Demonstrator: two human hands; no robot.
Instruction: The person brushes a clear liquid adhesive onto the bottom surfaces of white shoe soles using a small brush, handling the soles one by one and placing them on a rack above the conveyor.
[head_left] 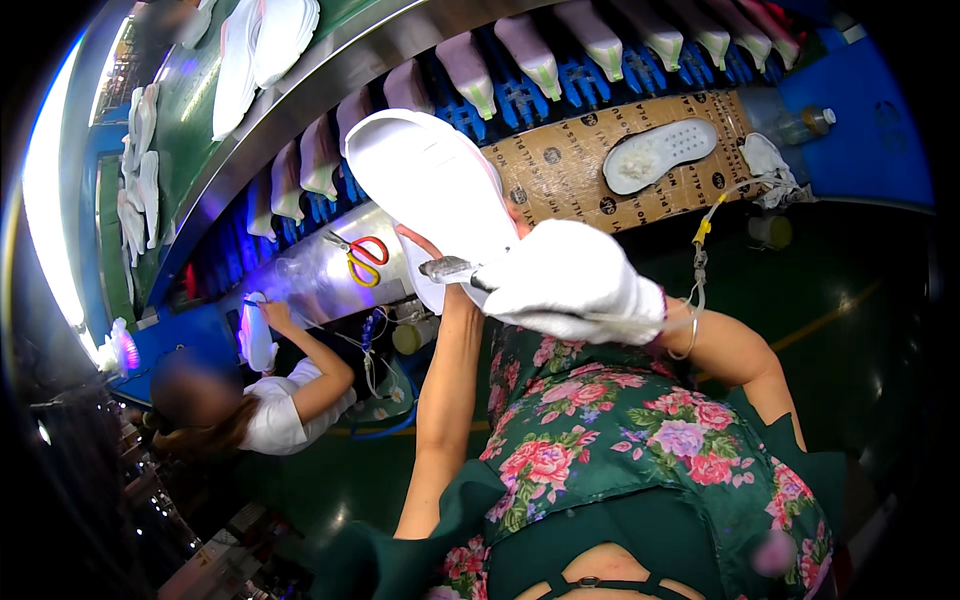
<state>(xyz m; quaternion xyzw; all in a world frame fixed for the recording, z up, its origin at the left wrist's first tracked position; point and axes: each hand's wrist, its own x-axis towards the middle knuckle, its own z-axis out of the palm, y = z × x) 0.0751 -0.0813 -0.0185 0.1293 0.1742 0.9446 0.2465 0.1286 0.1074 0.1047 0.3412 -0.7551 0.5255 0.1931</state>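
My bare left hand grips a white shoe sole from beneath, its fingers showing at the edges. The sole is tilted up over the bench, and most of that hand is hidden behind it. In a white knit glove, my right hand is closed around a slim brush-like tool with a grey tip. That tip lies at the sole's lower part; whether it touches, I cannot tell. A thin clear tube runs beside the glove. On brown printed cardboard rests another sole, grey inside with pale crumbs in its heel.
Beyond the bench, shoe uppers on lasts stand in blue holders along a curved line. Scissors with red and yellow handles lie left of me. A tube with a yellow connector hangs at right. A co-worker handles a sole at left.
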